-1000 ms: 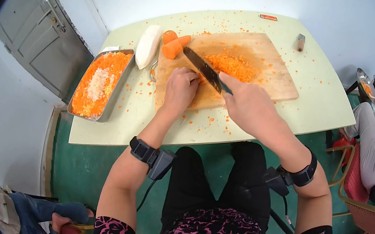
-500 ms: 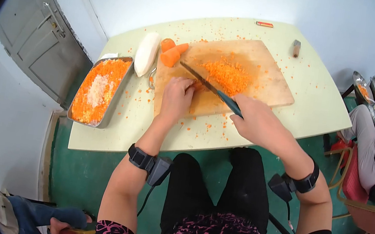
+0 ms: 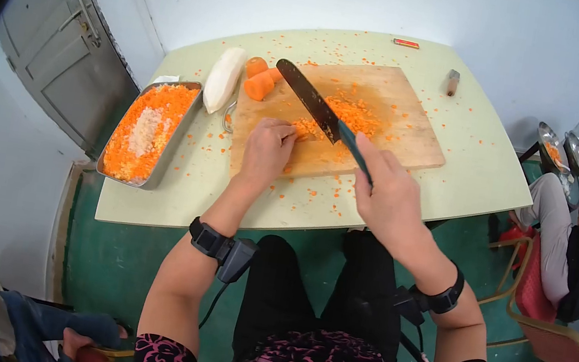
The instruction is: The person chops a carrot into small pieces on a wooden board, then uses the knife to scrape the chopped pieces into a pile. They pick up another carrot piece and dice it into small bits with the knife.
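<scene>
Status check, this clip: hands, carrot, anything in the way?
Right hand gripping knife. Left hand curled beside chopped carrot on cutting board. Larger carrot pieces near knife's tip; nothing else apparent in the way.

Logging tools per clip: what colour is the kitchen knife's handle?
The kitchen knife's handle is dark teal, clearest in the head view.

And here's the pale-green table (image 3: 482, 169), its middle taken by a wooden board (image 3: 411, 143)! Over at nine o'clock sits a filled metal tray (image 3: 167, 157); at ten, a long white vegetable (image 3: 224, 80). One o'clock, a small red item (image 3: 406, 43); two o'clock, a wooden-handled tool (image 3: 453, 84). Orange bits (image 3: 312, 193) dot six o'clock!
</scene>
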The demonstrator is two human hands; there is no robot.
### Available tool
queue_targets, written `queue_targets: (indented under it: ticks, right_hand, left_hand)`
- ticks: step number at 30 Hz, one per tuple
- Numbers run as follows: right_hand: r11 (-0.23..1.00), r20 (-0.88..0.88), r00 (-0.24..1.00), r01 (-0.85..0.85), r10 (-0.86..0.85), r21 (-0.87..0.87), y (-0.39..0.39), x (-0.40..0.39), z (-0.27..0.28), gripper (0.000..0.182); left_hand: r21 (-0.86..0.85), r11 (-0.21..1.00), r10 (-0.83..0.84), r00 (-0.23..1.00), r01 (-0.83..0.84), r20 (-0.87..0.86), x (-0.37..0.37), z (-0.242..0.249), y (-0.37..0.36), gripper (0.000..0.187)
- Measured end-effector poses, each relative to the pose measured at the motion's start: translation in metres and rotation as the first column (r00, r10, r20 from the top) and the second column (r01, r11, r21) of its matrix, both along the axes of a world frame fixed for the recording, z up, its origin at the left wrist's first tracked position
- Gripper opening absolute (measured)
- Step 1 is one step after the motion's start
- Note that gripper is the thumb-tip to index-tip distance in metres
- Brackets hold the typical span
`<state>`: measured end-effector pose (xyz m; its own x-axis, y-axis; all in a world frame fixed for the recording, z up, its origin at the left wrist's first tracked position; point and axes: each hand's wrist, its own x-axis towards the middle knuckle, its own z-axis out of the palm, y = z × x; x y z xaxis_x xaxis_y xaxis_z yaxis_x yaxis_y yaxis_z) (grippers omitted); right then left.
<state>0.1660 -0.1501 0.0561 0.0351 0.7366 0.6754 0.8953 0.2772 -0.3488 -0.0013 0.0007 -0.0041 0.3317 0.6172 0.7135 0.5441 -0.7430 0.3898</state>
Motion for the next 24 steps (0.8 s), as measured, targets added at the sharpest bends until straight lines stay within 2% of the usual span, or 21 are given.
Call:
queue_targets:
  ticks: [3, 9, 12, 18, 21, 24]
  right_hand:
    - [0.988, 0.032, 0.999, -0.030, 0.035, -0.155, -0.002, 0.002, -0.001, 0.035]
    - [1.000, -0.015, 0.999, -0.028, 0.028, 0.008, 0.001, -0.001, 0.008, 0.035]
    - [0.994, 0.059, 0.997, -0.041, 0.047, -0.099, 0.003, 0.000, -0.005, 0.035]
    - [1.000, -0.017, 1.000, -0.012, 0.012, -0.004, 0.001, -0.003, 0.002, 0.036]
    - [0.999, 0.009, 1.000, -0.009, 0.009, -0.043, 0.003, 0.000, -0.009, 0.036]
    - [1.000, -0.030, 1.000, -0.001, 0.001, 0.015, 0.000, -0.001, 0.001, 0.036]
  left_hand:
    - [-0.026, 1.000, 0.009, 1.000, -0.009, -0.002, 0.000, 0.003, -0.003, 0.010]
    - [-0.068, 0.998, 0.008, 1.000, -0.008, 0.001, -0.001, 0.004, -0.003, 0.011]
    - [-0.071, 0.997, 0.000, 1.000, 0.000, -0.002, -0.001, 0.003, -0.001, 0.010]
    - [-0.072, 0.997, 0.017, 1.000, -0.019, -0.026, -0.002, 0.006, -0.003, 0.010]
    - [-0.064, 0.998, 0.020, 0.999, -0.022, -0.033, -0.001, 0.005, 0.000, 0.009]
    - [-0.064, 0.998, 0.024, 0.999, -0.026, -0.030, -0.002, -0.001, 0.000, 0.009]
